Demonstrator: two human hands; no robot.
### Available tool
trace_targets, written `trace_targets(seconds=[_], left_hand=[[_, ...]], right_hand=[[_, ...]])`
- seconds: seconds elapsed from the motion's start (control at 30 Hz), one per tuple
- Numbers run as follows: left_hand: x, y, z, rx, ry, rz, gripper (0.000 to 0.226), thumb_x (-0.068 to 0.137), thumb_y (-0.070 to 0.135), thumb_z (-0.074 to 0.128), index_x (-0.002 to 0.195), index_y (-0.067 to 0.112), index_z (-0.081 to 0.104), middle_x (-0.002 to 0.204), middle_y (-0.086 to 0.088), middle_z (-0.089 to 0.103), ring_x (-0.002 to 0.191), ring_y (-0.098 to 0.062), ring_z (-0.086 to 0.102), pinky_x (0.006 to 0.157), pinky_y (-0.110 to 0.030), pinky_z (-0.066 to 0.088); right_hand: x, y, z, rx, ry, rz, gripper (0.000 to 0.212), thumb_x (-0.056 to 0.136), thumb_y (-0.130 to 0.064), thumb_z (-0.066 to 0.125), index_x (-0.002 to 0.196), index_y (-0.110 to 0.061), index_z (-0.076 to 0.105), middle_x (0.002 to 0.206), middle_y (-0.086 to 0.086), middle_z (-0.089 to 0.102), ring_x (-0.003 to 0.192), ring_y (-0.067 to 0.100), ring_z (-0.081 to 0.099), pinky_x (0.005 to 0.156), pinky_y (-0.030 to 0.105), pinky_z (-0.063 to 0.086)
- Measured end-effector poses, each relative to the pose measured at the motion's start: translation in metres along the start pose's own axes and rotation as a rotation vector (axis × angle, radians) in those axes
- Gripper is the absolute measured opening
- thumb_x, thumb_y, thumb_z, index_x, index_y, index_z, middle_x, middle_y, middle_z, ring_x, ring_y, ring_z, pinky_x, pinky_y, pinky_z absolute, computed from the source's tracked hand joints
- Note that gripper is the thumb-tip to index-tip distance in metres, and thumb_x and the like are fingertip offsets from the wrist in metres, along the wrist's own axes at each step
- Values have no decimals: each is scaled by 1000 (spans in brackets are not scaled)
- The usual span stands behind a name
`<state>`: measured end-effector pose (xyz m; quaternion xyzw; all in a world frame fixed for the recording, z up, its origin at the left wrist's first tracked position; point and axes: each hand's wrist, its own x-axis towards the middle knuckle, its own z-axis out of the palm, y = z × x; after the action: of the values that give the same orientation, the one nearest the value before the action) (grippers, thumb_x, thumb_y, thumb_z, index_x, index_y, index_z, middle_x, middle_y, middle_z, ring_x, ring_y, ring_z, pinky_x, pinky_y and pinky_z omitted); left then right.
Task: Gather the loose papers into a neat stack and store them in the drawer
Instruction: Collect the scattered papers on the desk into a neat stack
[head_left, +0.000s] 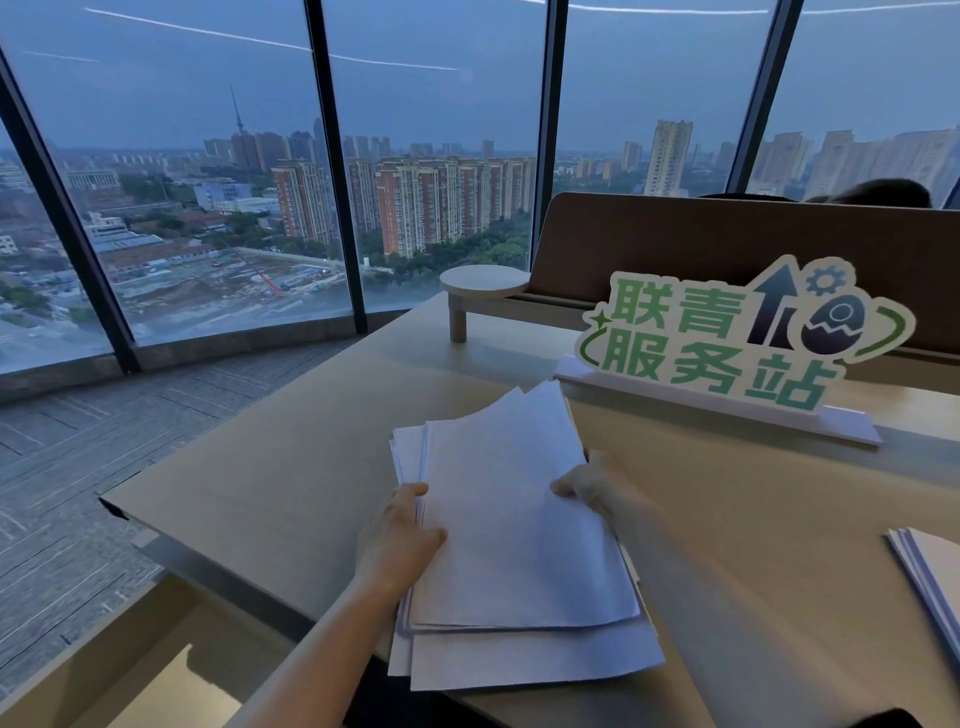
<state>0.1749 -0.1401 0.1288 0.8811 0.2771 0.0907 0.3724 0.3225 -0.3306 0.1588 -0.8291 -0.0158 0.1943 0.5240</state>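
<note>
Both hands are on a pile of white papers (514, 530) that lies on the light wooden desk (270, 488). The left hand (402, 535) holds the left edge of the pile: the thumb lies on the top sheet and the other fingers are under or beside the edge, so they are hidden. The right hand (587, 483) holds the right edge, a little farther from the person than the left hand; its thumb presses on the top sheet and the fingers go behind the edge (this hand is blurred, so more than that I cannot tell). The pile between the hands is not yet even: the top sheets are turned a little, and the lower sheets stick out toward the person and on the left side. Far to the right of the right hand, at the border of the view, a second small pile of papers (930, 577) lies on the same desk. Beyond the right hand stands a green and white sign (727, 343) with Chinese characters on a white base. Beyond both hands there is a small round wooden stand (483, 283), and behind it a brown partition (675, 244). Left of the left hand are large windows (208, 182) with a view of a city.
</note>
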Motion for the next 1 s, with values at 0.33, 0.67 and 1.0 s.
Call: trace_targets(seconds=[0.33, 0.67, 1.0], left_hand=[[14, 8, -10, -680, 45, -194, 90, 78, 30, 77, 149, 8, 27, 135, -11, 56, 116, -30, 59, 102, -41, 45], [4, 65, -27, -1063, 101, 19, 31, 68, 10, 82, 93, 19, 67, 97, -11, 73, 83, -29, 69, 76, -41, 58], [-26, 87, -11, -869, 152, 224, 23, 81, 8, 73, 99, 20, 65, 92, 5, 72, 72, -3, 68, 57, -17, 53]], right_hand=[[-32, -13, -20, 353, -35, -342, 36, 73, 6, 75, 105, -11, 71, 102, 13, 75, 86, 33, 73, 76, 46, 60], [-74, -42, -46, 512, 80, -611, 31, 80, 7, 71, 100, -17, 67, 87, 0, 72, 76, 19, 68, 70, 40, 58], [-90, -8, -50, 469, 328, -710, 32, 85, -15, 64, 113, -21, 52, 100, -5, 63, 79, -2, 63, 63, 22, 54]])
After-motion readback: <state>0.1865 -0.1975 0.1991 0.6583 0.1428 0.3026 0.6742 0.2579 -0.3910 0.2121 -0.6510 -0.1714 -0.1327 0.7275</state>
